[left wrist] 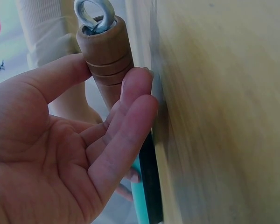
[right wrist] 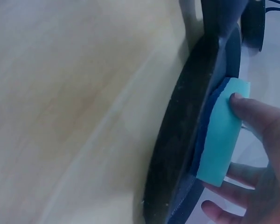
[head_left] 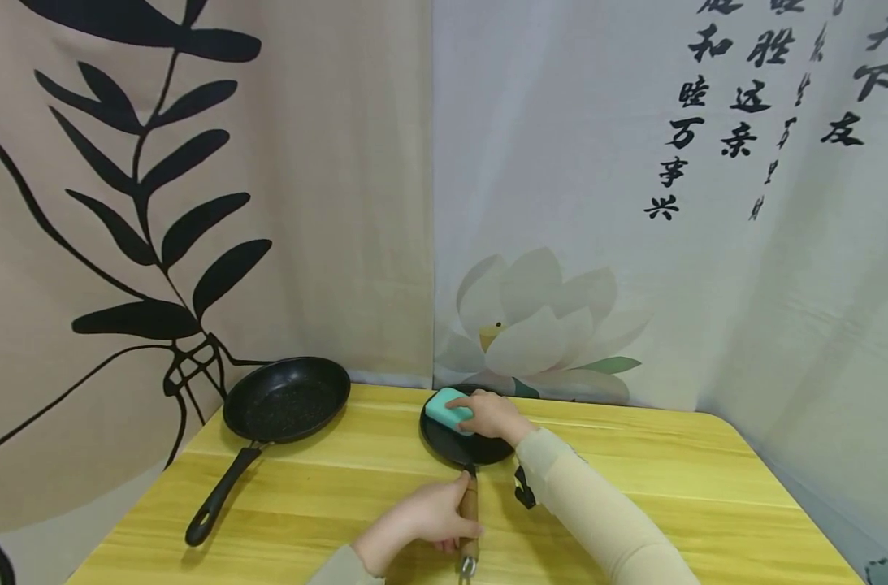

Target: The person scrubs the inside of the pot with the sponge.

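A small black frying pan (head_left: 444, 443) lies near the back edge of the wooden table. My left hand (head_left: 438, 513) grips its brown wooden handle (head_left: 469, 500), thumb on one side and fingers on the other; a metal hanging ring (left wrist: 94, 15) caps the handle's end in the left wrist view. Inside the pan, my right hand (head_left: 491, 414) holds a teal sponge (head_left: 447, 409) between thumb and fingers. The right wrist view shows the sponge's dark scouring side (right wrist: 207, 126) facing down against the pan's inside.
To the left, a larger black frying pan (head_left: 288, 400) stands on the table (head_left: 356, 455), its black handle (head_left: 224, 496) pointing toward the front. A small black object (head_left: 524, 487) shows beside the right sleeve. Printed curtains (head_left: 341, 203) hang right behind the table.
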A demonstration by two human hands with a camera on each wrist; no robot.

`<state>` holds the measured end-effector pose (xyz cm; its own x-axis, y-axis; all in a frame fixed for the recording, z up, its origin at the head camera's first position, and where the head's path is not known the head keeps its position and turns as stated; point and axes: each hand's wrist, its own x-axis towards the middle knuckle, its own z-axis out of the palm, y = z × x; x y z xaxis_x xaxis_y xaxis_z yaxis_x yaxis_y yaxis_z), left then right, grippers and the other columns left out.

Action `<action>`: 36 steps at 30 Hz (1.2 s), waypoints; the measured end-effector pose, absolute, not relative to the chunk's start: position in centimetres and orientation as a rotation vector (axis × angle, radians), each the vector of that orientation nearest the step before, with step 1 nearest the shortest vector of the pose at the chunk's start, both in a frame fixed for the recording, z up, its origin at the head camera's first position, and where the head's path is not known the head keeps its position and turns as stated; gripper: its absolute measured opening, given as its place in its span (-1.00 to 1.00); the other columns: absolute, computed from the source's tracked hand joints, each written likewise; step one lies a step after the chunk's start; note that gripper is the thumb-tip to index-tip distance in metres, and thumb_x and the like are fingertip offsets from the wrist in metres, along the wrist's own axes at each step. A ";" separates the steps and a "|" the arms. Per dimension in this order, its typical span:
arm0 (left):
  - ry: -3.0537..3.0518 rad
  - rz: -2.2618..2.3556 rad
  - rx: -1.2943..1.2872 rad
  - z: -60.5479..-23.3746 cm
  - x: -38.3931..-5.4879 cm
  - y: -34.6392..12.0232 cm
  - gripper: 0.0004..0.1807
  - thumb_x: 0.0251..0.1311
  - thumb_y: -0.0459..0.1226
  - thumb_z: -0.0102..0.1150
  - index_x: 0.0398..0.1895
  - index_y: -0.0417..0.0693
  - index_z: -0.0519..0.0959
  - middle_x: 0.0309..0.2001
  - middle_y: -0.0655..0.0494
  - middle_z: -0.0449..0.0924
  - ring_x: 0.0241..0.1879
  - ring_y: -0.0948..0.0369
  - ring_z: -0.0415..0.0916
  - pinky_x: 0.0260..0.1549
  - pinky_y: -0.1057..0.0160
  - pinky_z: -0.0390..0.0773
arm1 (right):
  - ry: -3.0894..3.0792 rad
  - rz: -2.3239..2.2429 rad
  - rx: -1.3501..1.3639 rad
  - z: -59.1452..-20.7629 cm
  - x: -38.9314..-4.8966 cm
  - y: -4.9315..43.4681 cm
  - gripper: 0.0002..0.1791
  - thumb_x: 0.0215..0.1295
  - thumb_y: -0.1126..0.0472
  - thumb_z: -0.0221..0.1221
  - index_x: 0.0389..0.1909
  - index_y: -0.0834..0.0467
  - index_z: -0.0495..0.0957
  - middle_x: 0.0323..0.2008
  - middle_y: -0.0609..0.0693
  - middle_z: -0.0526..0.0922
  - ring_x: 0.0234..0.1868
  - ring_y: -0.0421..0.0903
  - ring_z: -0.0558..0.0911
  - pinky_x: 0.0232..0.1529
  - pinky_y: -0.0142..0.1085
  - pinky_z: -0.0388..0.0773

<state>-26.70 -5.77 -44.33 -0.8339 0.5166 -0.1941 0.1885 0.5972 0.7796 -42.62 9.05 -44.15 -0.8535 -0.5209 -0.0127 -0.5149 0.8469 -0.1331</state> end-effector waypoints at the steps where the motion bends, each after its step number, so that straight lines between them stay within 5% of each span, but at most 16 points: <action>1: 2.426 1.117 0.565 -44.3 -26.7 -5.8 -0.07 0.19 -0.18 0.32 0.44 -0.45 0.03 -0.69 0.04 0.58 -0.69 0.11 0.57 -0.71 0.18 0.57 | 2.974 -0.192 -0.832 -44.1 -42.6 9.1 -0.49 0.28 -0.09 0.25 0.27 -0.27 0.47 0.11 0.03 0.52 -0.07 0.01 0.58 -0.16 -0.10 0.57; 25: 2.404 1.134 0.537 -44.4 -26.8 -5.8 -0.08 0.19 -0.19 0.33 0.45 -0.42 0.04 -0.66 0.02 0.59 -0.66 0.12 0.58 -0.70 0.17 0.58 | 2.963 -0.251 -0.805 -44.3 -43.2 9.9 -0.49 0.29 -0.06 0.24 0.27 -0.26 0.46 0.13 0.05 0.49 -0.02 0.03 0.57 -0.10 -0.04 0.56; 32: 2.386 1.152 0.549 -44.5 -26.9 -5.9 -0.08 0.20 -0.18 0.32 0.45 -0.41 0.04 -0.65 0.02 0.59 -0.66 0.11 0.57 -0.71 0.18 0.57 | 2.960 -0.225 -0.758 -44.3 -43.5 10.4 -0.46 0.30 -0.11 0.22 0.31 -0.27 0.42 0.19 0.05 0.47 0.07 0.07 0.53 0.05 0.09 0.47; 36: 2.394 1.161 0.556 -44.5 -26.8 -5.9 -0.08 0.18 -0.19 0.34 0.45 -0.43 0.04 -0.67 0.02 0.58 -0.68 0.11 0.57 -0.71 0.17 0.57 | 2.968 -0.234 -0.739 -44.3 -43.6 10.9 -0.46 0.30 -0.09 0.23 0.31 -0.25 0.43 0.15 0.06 0.48 -0.02 0.05 0.55 -0.06 0.02 0.53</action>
